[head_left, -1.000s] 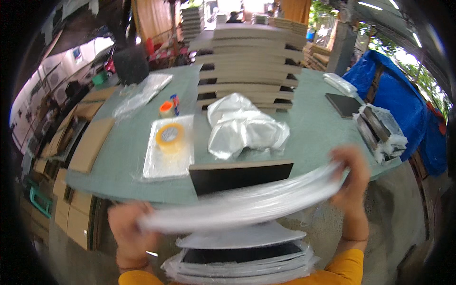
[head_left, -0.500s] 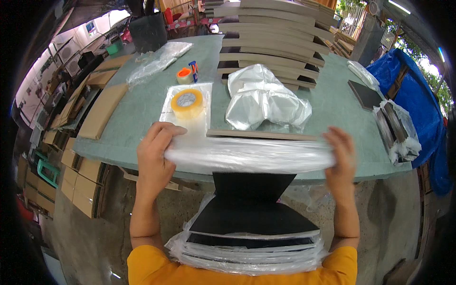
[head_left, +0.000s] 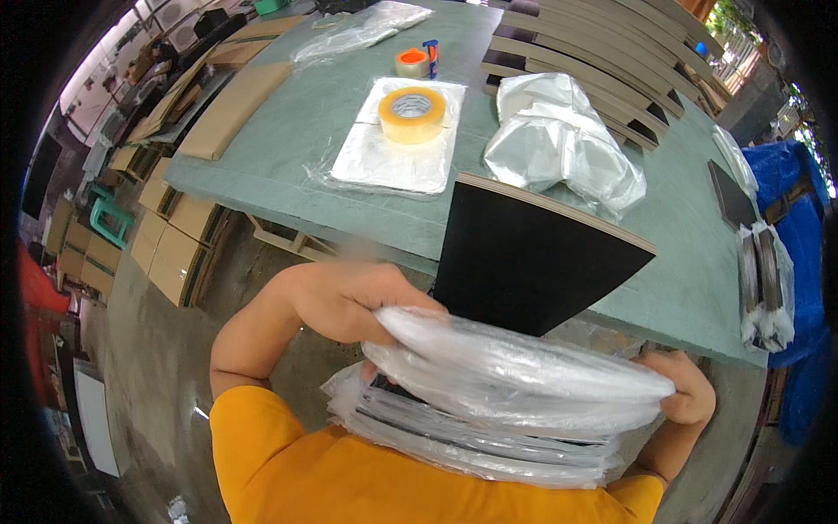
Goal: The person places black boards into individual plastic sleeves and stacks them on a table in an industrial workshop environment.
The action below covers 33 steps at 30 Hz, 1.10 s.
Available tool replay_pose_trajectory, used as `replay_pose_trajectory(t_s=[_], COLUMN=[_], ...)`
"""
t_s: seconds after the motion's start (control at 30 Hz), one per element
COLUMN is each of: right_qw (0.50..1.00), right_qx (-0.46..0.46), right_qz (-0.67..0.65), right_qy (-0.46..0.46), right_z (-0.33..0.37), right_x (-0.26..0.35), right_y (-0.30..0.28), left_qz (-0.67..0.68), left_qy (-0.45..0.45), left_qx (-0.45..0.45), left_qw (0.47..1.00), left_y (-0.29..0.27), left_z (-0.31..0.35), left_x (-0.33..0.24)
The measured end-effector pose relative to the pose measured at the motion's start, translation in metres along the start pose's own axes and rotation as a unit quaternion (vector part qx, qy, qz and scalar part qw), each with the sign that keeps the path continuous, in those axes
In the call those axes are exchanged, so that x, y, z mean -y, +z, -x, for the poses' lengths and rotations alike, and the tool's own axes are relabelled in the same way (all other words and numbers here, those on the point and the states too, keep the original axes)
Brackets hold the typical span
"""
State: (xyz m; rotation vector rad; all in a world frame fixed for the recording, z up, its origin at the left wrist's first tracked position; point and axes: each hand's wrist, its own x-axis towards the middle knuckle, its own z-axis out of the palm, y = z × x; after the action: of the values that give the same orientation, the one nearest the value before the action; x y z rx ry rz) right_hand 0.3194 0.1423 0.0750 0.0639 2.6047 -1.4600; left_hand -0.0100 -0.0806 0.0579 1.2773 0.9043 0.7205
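Close to my chest, a clear plastic-wrapped bundle (head_left: 524, 371) is stretched between my hands. My left hand (head_left: 353, 301) is closed round its left end, and my right hand (head_left: 685, 389) grips the right end. Whatever lies inside the plastic is hard to make out. Just below it sits a stack of plastic-wrapped black boards (head_left: 471, 441), partly covered by the bundle. Beyond the bundle, black boards with pale edges (head_left: 537, 253) stand tilted up at the table's near edge.
On the green table (head_left: 262, 175) a roll of clear tape (head_left: 410, 115) rests on a flat plastic packet (head_left: 349, 166). Behind it are an orange-cored tape roll (head_left: 412, 61), crumpled plastic bags (head_left: 559, 140) and stacked grey boards (head_left: 594, 52). Wrapped boards (head_left: 766, 288) lie at the right edge; cartons (head_left: 179, 244) stand left.
Both hands have brought the plastic-wrapped bundle down from over the table to my chest, above the wrapped stack. The black boards now stand more upright. The view has shifted.
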Motion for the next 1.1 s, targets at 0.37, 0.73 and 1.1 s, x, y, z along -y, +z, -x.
replay_pose_trajectory(t_s=[0.37, 0.73, 1.1], right_qw=[0.983, 0.937, 0.899], right_qx=[0.056, -0.346, -0.434], right_qz=[-0.142, 0.029, -0.056], right_qy=[-0.101, 0.040, -0.010], right_z=[0.000, -0.020, -0.007], right_x=[0.004, -0.015, -0.057], right_y=[0.010, -0.011, 0.015], left_qz=[-0.089, -0.435, -0.463], left_qy=[0.104, 0.103, 0.082], left_qx=[0.082, -0.227, -0.323], left_qw=[0.987, 0.865, 0.821], left_y=[0.003, -0.029, 0.007], left_z=[0.004, -0.042, -0.033], left_x=[0.003, -0.012, -0.003])
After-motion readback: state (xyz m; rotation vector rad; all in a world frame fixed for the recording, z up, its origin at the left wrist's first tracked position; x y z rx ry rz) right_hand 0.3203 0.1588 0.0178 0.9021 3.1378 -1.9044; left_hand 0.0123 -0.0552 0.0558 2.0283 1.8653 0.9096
